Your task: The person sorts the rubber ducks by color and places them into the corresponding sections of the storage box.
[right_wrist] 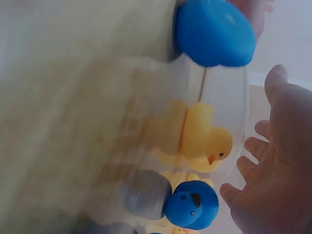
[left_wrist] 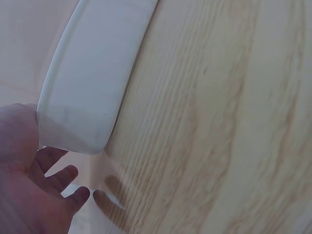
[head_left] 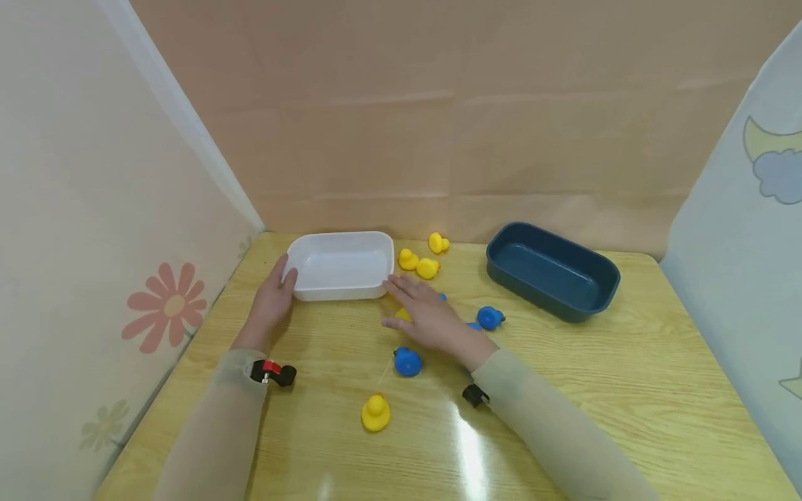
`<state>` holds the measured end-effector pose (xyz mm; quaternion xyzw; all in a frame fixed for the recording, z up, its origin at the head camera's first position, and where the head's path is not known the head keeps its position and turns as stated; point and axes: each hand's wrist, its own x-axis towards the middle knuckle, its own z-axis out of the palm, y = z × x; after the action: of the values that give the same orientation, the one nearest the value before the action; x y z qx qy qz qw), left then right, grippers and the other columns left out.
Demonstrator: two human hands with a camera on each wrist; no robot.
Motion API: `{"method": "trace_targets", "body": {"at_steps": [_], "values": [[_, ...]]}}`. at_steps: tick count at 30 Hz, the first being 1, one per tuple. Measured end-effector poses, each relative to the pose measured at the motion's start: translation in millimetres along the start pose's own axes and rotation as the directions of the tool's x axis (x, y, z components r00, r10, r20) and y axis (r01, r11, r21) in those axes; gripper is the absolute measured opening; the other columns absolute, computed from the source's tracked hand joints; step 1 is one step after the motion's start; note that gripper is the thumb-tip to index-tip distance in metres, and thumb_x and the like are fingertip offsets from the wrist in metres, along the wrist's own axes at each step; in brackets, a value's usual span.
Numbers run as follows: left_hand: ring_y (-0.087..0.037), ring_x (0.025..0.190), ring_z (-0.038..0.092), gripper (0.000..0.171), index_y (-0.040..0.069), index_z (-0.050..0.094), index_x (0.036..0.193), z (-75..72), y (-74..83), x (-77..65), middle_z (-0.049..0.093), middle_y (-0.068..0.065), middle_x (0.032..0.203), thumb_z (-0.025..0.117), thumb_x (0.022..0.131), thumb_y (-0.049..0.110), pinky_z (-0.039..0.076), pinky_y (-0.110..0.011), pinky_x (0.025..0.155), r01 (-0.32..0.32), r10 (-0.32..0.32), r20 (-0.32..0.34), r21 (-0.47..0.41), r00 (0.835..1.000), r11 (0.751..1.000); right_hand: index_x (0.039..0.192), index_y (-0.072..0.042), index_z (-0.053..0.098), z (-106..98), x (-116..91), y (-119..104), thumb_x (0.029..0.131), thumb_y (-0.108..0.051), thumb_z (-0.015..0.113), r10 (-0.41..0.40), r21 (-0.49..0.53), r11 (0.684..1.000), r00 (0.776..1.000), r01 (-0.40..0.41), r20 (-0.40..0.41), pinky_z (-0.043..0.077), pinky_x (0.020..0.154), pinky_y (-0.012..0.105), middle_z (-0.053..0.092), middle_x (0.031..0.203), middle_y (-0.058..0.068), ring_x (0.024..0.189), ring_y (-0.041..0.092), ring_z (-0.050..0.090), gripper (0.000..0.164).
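At the back left stands a white plastic basin. My left hand touches its left end, thumb by the near corner; in the left wrist view the fingers spread loosely beside the wall. My right hand reaches to the basin's near right corner with fingers extended, and contact there is unclear. It hovers over a yellow rubber duck and some blue ones, partly hidden by it. In the right wrist view a yellow duck and a blue duck show beside the open palm, which holds nothing.
A dark blue basin stands at the back right. Yellow ducks lie right of the white basin. Nearer are a blue duck and a yellow duck; another blue duck lies by the right wrist. Curtained walls border the table.
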<state>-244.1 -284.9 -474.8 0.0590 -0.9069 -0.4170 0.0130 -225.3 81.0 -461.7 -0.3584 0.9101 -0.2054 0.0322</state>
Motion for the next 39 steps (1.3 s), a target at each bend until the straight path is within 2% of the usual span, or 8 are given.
{"method": "trace_targets", "body": {"at_steps": [7, 15, 21, 25, 28, 33, 39], "values": [[-0.044, 0.167, 0.015, 0.075, 0.015, 0.01, 0.179, -1.6, -2.7, 3.0, 0.017, -0.019, 0.182, 0.031, 0.119, 0.055, 0.014, -0.06, 0.134, -0.014, 0.014, 0.012, 0.01, 1.0, 1.0, 0.177, -0.018, 0.027, -2, -21, -12, 0.112, -0.056, 0.059, -0.021, 0.09, 0.996, 0.999, 0.017, 0.037, 0.017, 0.135, 0.053, 0.024, 0.182, 0.003, 0.168, 0.03, 0.021, 0.082], [-0.043, 0.167, 0.014, 0.076, 0.014, 0.01, 0.179, -1.1, -2.5, 7.7, 0.017, -0.019, 0.182, 0.032, 0.119, 0.056, 0.014, -0.059, 0.134, -0.016, 0.016, 0.013, 0.003, 1.0, 1.0, 0.177, -0.022, 0.029, -4, -44, -23, 0.11, -0.051, 0.066, -0.103, 0.199, 0.976, 0.993, 0.09, 0.057, 0.028, 0.132, 0.054, 0.029, 0.181, 0.004, 0.165, 0.03, 0.029, 0.082], [-0.043, 0.167, 0.013, 0.074, 0.014, 0.01, 0.179, -0.2, -3.3, 7.9, 0.016, -0.019, 0.182, 0.032, 0.12, 0.053, 0.013, -0.059, 0.134, -0.007, 0.007, 0.014, 0.001, 1.0, 1.0, 0.175, -0.024, 0.034, 0, -59, -29, 0.105, -0.051, 0.073, -0.195, 0.256, 0.953, 0.976, 0.164, 0.099, 0.026, 0.133, 0.054, 0.032, 0.18, -0.003, 0.166, 0.026, 0.028, 0.084], [-0.043, 0.167, 0.014, 0.074, 0.012, 0.011, 0.179, -0.7, -3.3, 5.7, 0.017, -0.02, 0.181, 0.032, 0.12, 0.051, 0.014, -0.059, 0.134, -0.019, 0.019, 0.012, 0.008, 1.0, 1.0, 0.173, -0.021, 0.04, 3, -65, -34, 0.101, -0.048, 0.079, -0.259, 0.295, 0.93, 0.961, 0.219, 0.102, 0.023, 0.133, 0.057, 0.038, 0.177, -0.002, 0.167, 0.028, 0.026, 0.086], [-0.043, 0.167, 0.014, 0.075, 0.013, 0.01, 0.179, -1.0, -2.7, 4.2, 0.016, -0.019, 0.182, 0.031, 0.12, 0.053, 0.013, -0.059, 0.134, -0.017, 0.017, 0.016, 0.006, 1.0, 1.0, 0.171, -0.018, 0.045, 6, -68, -36, 0.099, -0.045, 0.082, -0.278, 0.329, 0.916, 0.955, 0.23, 0.106, 0.024, 0.132, 0.06, 0.042, 0.175, 0.0, 0.166, 0.031, 0.026, 0.085], [-0.042, 0.168, 0.012, 0.074, 0.016, 0.008, 0.179, -0.6, -1.5, 2.1, 0.015, -0.018, 0.182, 0.032, 0.12, 0.053, 0.012, -0.059, 0.134, 0.003, -0.003, 0.025, -0.002, 1.0, 1.0, 0.168, -0.019, 0.05, 12, -71, -35, 0.095, -0.041, 0.086, -0.312, 0.362, 0.896, 0.945, 0.257, 0.1, 0.019, 0.134, 0.057, 0.047, 0.171, -0.003, 0.165, 0.026, 0.031, 0.084], [-0.042, 0.168, 0.011, 0.073, 0.016, 0.008, 0.179, -0.5, 0.3, 1.1, 0.014, -0.018, 0.182, 0.032, 0.12, 0.052, 0.012, -0.06, 0.134, 0.014, -0.014, 0.025, -0.014, 1.0, 1.0, 0.164, -0.021, 0.055, 19, -73, -35, 0.092, -0.043, 0.089, -0.335, 0.358, 0.89, 0.938, 0.282, 0.093, 0.016, 0.135, 0.055, 0.052, 0.168, -0.006, 0.163, 0.02, 0.035, 0.083]]}}
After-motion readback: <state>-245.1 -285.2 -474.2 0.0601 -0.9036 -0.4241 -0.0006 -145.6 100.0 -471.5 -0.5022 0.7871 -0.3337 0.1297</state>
